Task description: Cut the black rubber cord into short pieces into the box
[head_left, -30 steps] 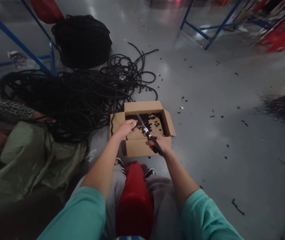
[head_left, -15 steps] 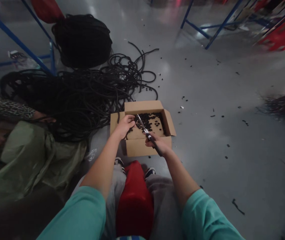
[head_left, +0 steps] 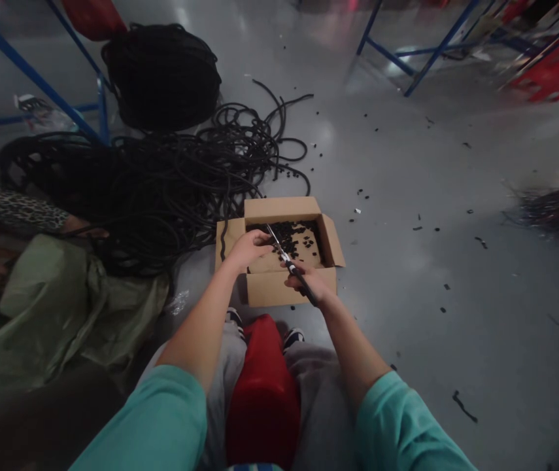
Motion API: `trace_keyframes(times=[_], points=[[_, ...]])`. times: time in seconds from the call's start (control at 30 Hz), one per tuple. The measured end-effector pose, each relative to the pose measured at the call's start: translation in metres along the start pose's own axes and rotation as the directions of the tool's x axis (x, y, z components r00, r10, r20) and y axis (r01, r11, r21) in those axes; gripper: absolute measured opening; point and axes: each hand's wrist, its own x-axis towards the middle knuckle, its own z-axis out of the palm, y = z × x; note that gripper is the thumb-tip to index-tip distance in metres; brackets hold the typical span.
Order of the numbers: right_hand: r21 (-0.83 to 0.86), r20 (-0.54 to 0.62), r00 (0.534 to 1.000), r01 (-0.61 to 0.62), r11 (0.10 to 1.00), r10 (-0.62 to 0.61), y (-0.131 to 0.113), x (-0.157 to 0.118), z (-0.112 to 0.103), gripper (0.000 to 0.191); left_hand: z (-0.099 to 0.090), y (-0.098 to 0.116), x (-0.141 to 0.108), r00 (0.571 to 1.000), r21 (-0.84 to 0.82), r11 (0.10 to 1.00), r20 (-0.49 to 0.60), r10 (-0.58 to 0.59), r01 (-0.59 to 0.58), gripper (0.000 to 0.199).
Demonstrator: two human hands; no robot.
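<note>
A cardboard box [head_left: 284, 289] with its flaps folded out stands on the floor in front of me, small black pieces [head_left: 286, 237] scattered inside. My right hand [head_left: 308, 282] is wrapped round the dark handles of the scissors [head_left: 284, 255], whose blades point up and left over the box. Just left of the blades is my left hand [head_left: 251, 250], fingers bent together over the box's left side; what they hold is too small to make out. Black cord [head_left: 223, 242] lies over the left flap, running toward the tangled pile [head_left: 161, 176].
A large black coil [head_left: 164, 78] sits behind the tangle. At the left are another person's sleeve [head_left: 14, 203] and green sheeting [head_left: 63, 314]. Blue metal frames [head_left: 436, 49] stand at the back. A red object [head_left: 264, 392] is between my legs. Black scraps [head_left: 464, 407] dot the floor.
My left hand has shifted slightly right and down, closer to the scissors. The cord over the left flap has moved left. My right hand has hardly moved.
</note>
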Motion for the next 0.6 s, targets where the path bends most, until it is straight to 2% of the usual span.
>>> trace_keyframes(times=[0.2, 0.37, 0.47, 0.6], points=[[0.025, -0.013, 1.0, 0.024, 0.999, -0.024, -0.0029, -0.0011, 0.0008, 0.049, -0.0014, 0.0013, 0.0002, 0.997, 0.183, 0.981, -0.03, 0.066, -0.06, 0.019], [0.023, -0.01, 0.999, 0.054, 0.998, -0.053, -0.0045, -0.0014, 0.0005, 0.051, 0.0012, 0.008, -0.0026, 0.993, 0.368, 0.922, 0.061, 0.102, -0.118, 0.022], [0.041, 0.011, 0.999, 0.038, 0.998, -0.039, -0.0045, -0.0017, 0.0001, 0.053, 0.0022, 0.0079, -0.0022, 0.988, 0.413, 0.899, 0.113, 0.107, -0.145, 0.026], [0.054, 0.029, 0.999, 0.018, 0.998, -0.019, -0.0041, -0.0019, 0.0, 0.049, 0.0018, 0.0071, -0.001, 0.987, 0.438, 0.887, 0.12, 0.105, -0.148, 0.027]])
